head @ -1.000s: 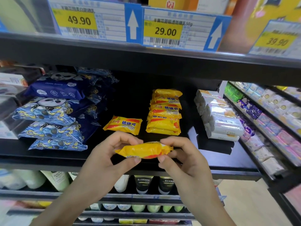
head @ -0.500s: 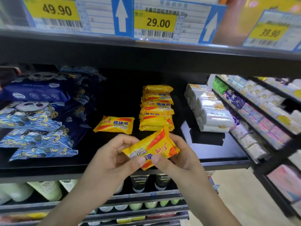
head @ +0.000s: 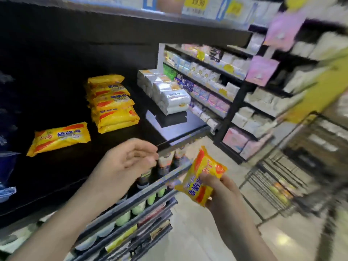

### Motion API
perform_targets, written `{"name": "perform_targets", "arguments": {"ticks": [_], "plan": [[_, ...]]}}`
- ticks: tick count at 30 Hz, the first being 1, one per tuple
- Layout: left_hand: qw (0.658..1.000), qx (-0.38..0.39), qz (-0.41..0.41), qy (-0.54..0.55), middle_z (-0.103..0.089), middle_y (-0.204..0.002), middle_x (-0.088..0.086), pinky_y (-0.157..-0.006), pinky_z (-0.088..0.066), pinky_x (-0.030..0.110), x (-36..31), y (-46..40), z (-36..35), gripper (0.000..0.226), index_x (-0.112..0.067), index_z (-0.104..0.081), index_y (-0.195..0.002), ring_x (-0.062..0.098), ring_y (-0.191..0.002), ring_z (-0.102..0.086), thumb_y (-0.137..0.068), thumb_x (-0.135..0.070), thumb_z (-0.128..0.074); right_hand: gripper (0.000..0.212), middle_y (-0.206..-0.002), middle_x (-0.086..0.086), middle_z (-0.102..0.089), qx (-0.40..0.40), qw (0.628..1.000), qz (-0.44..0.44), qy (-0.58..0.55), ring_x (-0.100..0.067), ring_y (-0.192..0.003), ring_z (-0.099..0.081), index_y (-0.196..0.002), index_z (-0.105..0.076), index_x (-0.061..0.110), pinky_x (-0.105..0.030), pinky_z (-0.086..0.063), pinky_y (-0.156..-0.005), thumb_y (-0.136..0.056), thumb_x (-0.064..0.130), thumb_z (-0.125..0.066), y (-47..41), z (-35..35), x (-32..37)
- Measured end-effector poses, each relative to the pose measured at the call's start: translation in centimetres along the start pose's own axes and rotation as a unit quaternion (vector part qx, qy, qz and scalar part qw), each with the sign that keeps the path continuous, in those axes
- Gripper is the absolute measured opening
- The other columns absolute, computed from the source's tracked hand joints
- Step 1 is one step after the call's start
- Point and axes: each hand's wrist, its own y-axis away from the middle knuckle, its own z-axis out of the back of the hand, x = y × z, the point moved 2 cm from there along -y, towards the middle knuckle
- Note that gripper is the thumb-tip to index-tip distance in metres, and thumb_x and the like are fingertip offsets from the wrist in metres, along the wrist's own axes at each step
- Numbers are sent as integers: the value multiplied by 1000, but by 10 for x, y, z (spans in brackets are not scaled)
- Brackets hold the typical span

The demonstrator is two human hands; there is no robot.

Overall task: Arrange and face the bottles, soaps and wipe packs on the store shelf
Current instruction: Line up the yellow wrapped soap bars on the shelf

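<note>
Yellow soap pack (head: 202, 176) with red stripes and blue print sits in the right hand (head: 221, 193), thumb and fingers curled round its lower half, pack tilted, upper end pointing up and away. It is held out past the front edge of the black shelf (head: 62, 172), over the aisle floor, apart from the shelf stock. Left hand (head: 125, 162) holds nothing: palm turned up, fingers loosely bent and relaxed, hovering over the shelf's front edge, apart from the held pack.

On the shelf, a single yellow soap pack (head: 60, 137) lies flat, face up, left of centre. Behind and to its right stands a stack of yellow soap packs (head: 112, 104), several high, somewhat uneven. Right of the stack, a row of white wipe packs (head: 169, 95) near the shelf's end. Dark blue packs (head: 6, 164) show at the far left edge, blurred.

Below the shelf edge, tubes with dark caps (head: 164, 162) and lower rows of pale green bottles (head: 139, 206), blurred. Across the aisle, shelving with pastel packs (head: 212, 91). A black wire basket (head: 273, 181) at lower right with a few items inside, too blurred to name. A price tag reading 39.90 (head: 196, 2) on the upper shelf rail. Right side of view heavily motion-blurred.
</note>
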Motion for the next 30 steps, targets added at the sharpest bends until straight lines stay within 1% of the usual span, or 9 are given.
{"name": "perform_targets", "arguments": {"ticks": [2, 5, 8, 11, 13, 17, 20, 23, 30], "plan": [[999, 55, -1, -3, -78, -101, -1, -86, -57, 21, 8, -8, -25, 15, -17, -72, -104, 11, -96, -74, -94, -8, -67, 20, -106, -12, -77, -59, 998, -7, 4, -37, -100, -74, -109, -69, 14, -58, -57, -92, -89, 14, -70, 10, 36, -11], [992, 121, 28, 9, -79, -98, 4, -75, -54, 13, 25, -25, -70, 17, -12, -72, -105, 15, -93, -75, -95, 0, -64, 36, -106, -6, -78, -133, 991, -26, 12, -31, -99, -75, -117, -67, 17, -55, -57, -94, -83, 20, -77, 28, 89, -22], [983, 174, 54, 13, -78, -97, 9, -73, -54, 12, 39, -40, -120, 22, -7, -70, -104, 18, -90, -74, -97, 9, -57, 30, -100, -6, -79, -204, 978, -41, 6, -30, -95, -76, -113, -67, 16, -52, -60, -89, -85, 17, -77, 42, 140, -34], [975, 217, 53, -7, -78, -98, 6, -76, -56, 14, 46, -56, -172, 20, -13, -71, -104, 16, -90, -74, -96, 4, -64, 34, -103, -7, -78, -263, 963, -57, -17, -30, -96, -76, -116, -65, 16, -51, -61, -86, -84, 18, -79, 45, 185, -43], [969, 243, 45, -18, -78, -97, 5, -74, -55, 15, 49, -72, -208, 18, -18, -72, -102, 14, -91, -74, -93, -3, -71, 31, -101, -5, -79, -287, 956, -58, -31, -29, -96, -76, -115, -67, 17, -49, -61, -85, -86, 17, -78, 40, 212, -44], [956, 285, 32, -54, -79, -98, -4, -78, -51, 20, 51, -107, -287, 22, -23, -72, -103, 7, -93, -74, -97, -3, -65, 26, -100, -3, -80, -306, 949, -51, -50, -26, -96, -76, -114, -68, 18, -45, -61, -85, -90, 15, -74, 15, 272, -35], [949, 306, 20, -70, -78, -100, -4, -75, -52, 15, 47, -135, -346, 21, -22, -71, -104, 3, -94, -73, -98, -3, -63, 27, -102, -3, -80, -306, 949, -49, -51, -24, -95, -77, -117, -69, 16, -41, -60, -82, -90, 15, -74, -15, 319, -24], [946, 309, 25, -90, -78, -99, 0, -75, -51, 11, 42, -163, -403, 21, -19, -71, -106, 5, -93, -72, -98, -1, -62, 25, -102, -4, -79, -298, 952, -45, -56, -24, -96, -76, -115, -69, 17, -37, -60, -79, -91, 14, -73, -48, 367, -9], [940, 302, 65, -143, -77, -97, 3, -71, -50, 8, 47, -234, -514, 21, -18, -71, -105, 7, -89, -71, -97, -1, -63, 26, -107, -9, -78, -279, 958, -51, -36, -30, -98, -76, -116, -66, 20, -49, -62, -87, -92, 13, -72, -145, 461, 14]]}}
